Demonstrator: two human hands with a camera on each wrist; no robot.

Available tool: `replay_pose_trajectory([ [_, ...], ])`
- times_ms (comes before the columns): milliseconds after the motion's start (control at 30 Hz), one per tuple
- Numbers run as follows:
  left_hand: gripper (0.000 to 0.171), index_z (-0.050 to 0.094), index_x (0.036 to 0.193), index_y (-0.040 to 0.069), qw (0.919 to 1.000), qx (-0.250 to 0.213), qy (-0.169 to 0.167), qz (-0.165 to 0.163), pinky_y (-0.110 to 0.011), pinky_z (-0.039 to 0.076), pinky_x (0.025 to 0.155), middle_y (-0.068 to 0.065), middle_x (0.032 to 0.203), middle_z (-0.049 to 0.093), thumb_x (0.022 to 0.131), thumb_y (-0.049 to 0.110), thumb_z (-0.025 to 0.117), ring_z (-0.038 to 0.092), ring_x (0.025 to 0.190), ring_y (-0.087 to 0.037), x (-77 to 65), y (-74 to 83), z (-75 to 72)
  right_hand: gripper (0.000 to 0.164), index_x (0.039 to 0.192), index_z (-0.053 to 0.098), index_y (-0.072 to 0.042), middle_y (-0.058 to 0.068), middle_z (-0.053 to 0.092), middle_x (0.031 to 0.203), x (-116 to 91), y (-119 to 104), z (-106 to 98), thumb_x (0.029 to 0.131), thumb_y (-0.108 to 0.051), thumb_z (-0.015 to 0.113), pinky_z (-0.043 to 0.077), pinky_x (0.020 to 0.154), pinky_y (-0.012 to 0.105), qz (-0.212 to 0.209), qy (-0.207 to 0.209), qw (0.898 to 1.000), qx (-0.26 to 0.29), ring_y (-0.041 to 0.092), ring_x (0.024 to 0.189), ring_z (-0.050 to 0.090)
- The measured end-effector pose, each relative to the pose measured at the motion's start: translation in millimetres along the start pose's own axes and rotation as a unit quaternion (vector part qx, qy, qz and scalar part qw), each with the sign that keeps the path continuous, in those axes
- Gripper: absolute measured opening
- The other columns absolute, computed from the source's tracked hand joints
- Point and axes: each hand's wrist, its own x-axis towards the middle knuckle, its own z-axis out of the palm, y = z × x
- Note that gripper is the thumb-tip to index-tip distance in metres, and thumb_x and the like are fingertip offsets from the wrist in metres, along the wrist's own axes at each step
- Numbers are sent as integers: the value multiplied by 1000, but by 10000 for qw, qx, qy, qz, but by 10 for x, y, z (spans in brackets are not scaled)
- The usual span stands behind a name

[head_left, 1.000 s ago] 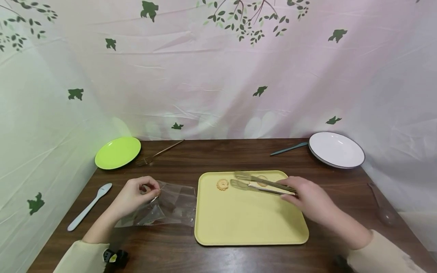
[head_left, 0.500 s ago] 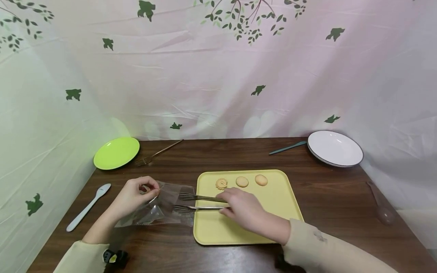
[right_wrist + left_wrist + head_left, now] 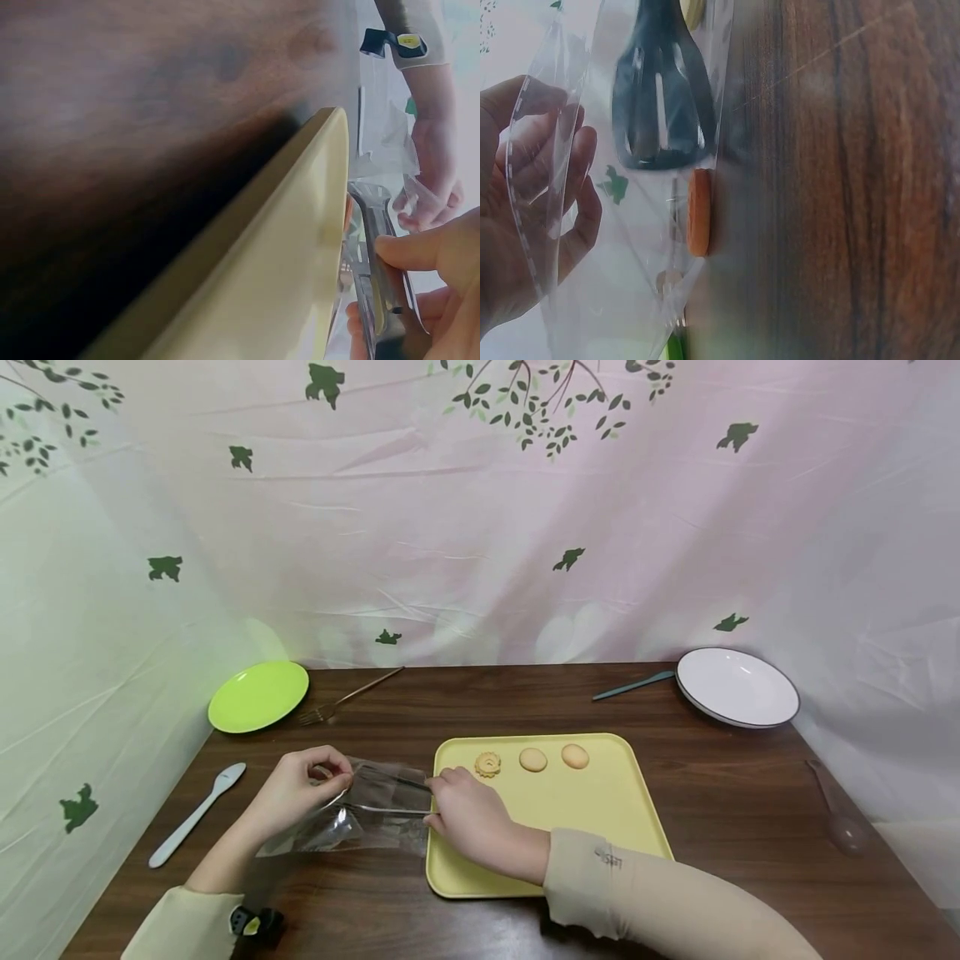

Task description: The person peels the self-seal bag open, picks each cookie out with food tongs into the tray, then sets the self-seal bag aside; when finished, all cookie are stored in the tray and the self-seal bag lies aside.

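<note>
My left hand pinches the edge of a clear plastic bag lying left of the yellow tray, with its film lifted toward the fingers. My right hand grips metal tongs over the tray's left edge. Their slotted head reaches to the bag and is seen through its film in the left wrist view. Edge-on, low by the table beyond that head, shows a brown cookie. On the tray's far side sit a flower-shaped cookie and two smooth cookies.
A green plate and a fork are at the back left; a pale knife lies left of my left hand. Back right are a white dish and a teal knife. A clear spoon lies far right.
My right hand has swung left with the tongs, from over the tray's right side to the bag. Cookies the tongs partly covered now show. My left hand has stayed at the bag.
</note>
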Motion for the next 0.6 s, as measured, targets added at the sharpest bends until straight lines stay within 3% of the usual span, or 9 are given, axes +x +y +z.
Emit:
replay_pose_trajectory([
  [200,5,66,86,17,10000,-19,56,77,-31,52,72,11,81,64,86,14,70,62,76,-8,19,17,7,45,115,65,-12,-1,63,101,109,-83,79,80,-38,74,52,73,27,15,41,9999,-136,15,94,58],
  [600,5,67,87,10,9997,16,211,-75,-31,52,74,8,83,65,86,14,70,63,79,-7,35,29,-3,37,110,65,-16,-3,64,95,306,-131,202,78,-32,75,52,69,29,149,132,9996,209,14,92,61],
])
